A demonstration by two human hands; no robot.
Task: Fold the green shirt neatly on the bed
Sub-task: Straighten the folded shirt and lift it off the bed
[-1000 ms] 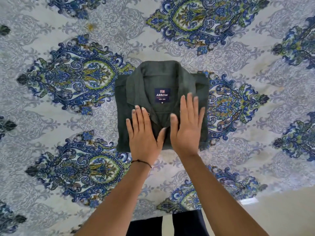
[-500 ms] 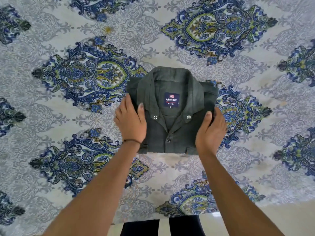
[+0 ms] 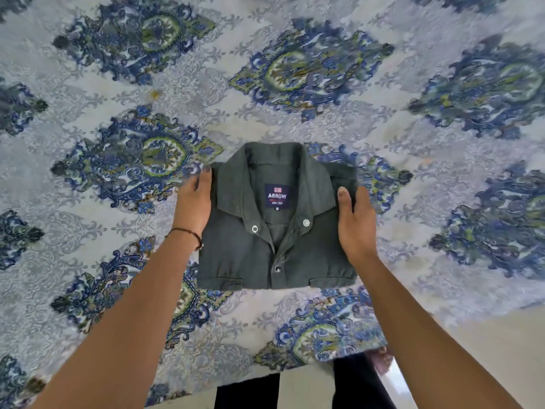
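Bed (image 3: 88,237) under a blue-and-green patterned sheet. Head view: shirt (image 3: 236,255) lying on it, folded to a compact rectangle, collar and label up. Left hand (image 3: 193,202) clamped on its left edge, right hand (image 3: 355,225) on its right, thumb on top. Folding seemingly done; only squaring left. A second ago: palms flat on the front, since shifted to the sides.

Pale beige floor (image 3: 501,343) at lower right, dark trouser legs (image 3: 247,394) at bottom edge

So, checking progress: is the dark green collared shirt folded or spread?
Folded: the dark green collared shirt forms a compact rectangle with straight edges.
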